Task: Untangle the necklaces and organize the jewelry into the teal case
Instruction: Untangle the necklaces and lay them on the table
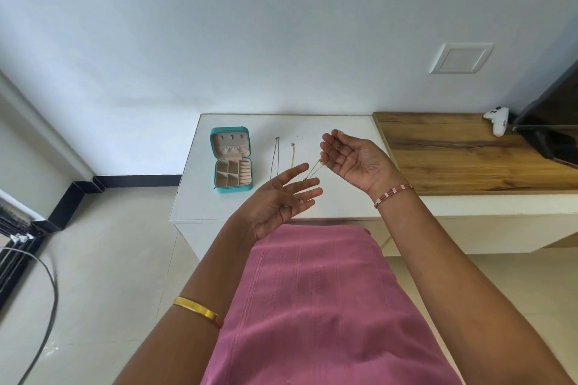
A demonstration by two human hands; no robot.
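Gold chain [313, 169], very fine, runs between both raised hands above the near edge of the white table [312, 206]. Left hand [278, 200] is palm up with fingers spread and straight; the chain lies across its fingertips, not pinched. Right hand [347, 159] is also palm up, fingers loosely curved, with the chain draped over them; whether the thumb nips it cannot be told.

Step in hand, as judged: separating or straightening this chain before it goes down. To do it well, the hands should draw apart slowly with the chain kept slack, and any knot be worked loose with fingertips, not pulled tight. The clasp cannot be made out at this size.

Beyond the hands, relative to the teal case [232, 160]: two necklaces lie on the table to its right, already straight and apart. The dark necklace [275, 159] is nearer the case, the gold necklace [292, 156] just beyond it. The case stands open, lid back, its beige compartments showing no jewelry that can be made out. Nothing blocks the path from the hands to it.

Farther right of the case, a wooden top [469, 150] adjoins the table, bearing a white controller [497, 122] and a dark screen [553, 122], both well apart from the work. Risk noted: the held chain hangs over the laid necklaces and could foul them if lowered carelessly.
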